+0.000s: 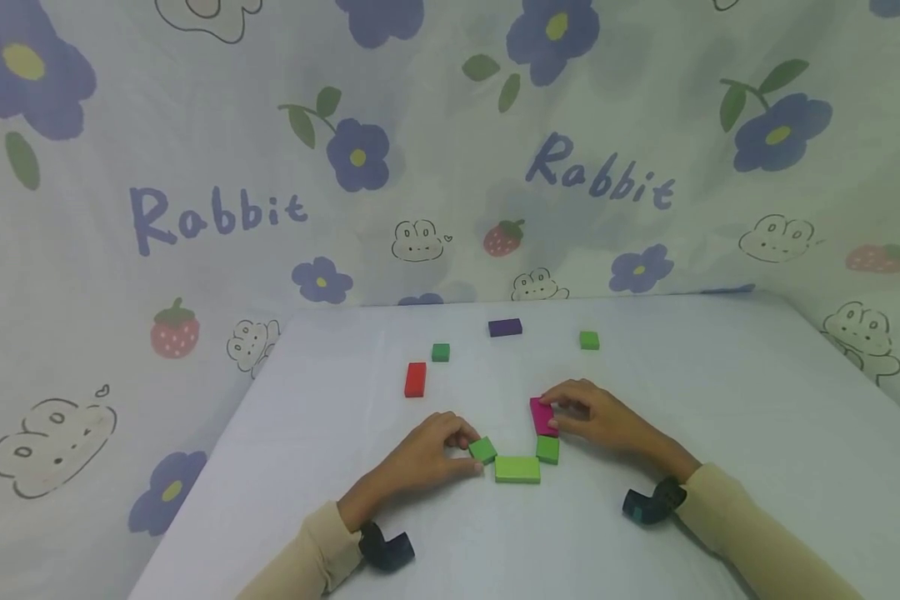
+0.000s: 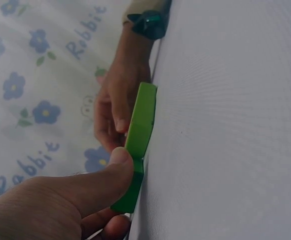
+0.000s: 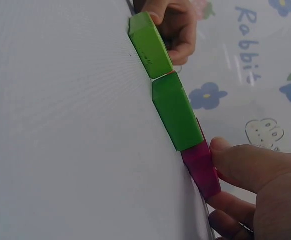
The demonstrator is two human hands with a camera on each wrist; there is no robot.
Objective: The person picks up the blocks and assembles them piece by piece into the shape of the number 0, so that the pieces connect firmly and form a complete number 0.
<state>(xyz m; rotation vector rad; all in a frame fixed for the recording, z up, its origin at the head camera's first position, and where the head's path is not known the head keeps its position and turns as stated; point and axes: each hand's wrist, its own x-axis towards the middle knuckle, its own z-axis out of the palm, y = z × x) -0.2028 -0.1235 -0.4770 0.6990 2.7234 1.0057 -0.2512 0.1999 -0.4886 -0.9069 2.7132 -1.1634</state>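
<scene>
My left hand pinches a small green block between thumb and fingers; it sits turned at an angle by the left end of a light green oblong block. At that block's right end lies another small green block. Just beyond it, my right hand holds a magenta oblong block, thumb on the near side and fingers at the far end. In the right wrist view the magenta block meets the green block. The fingers behind the blocks are partly hidden in both wrist views.
Farther back on the white tabletop lie a red oblong block, a green block, a dark purple oblong block and a light green block. A patterned cloth hangs behind the table.
</scene>
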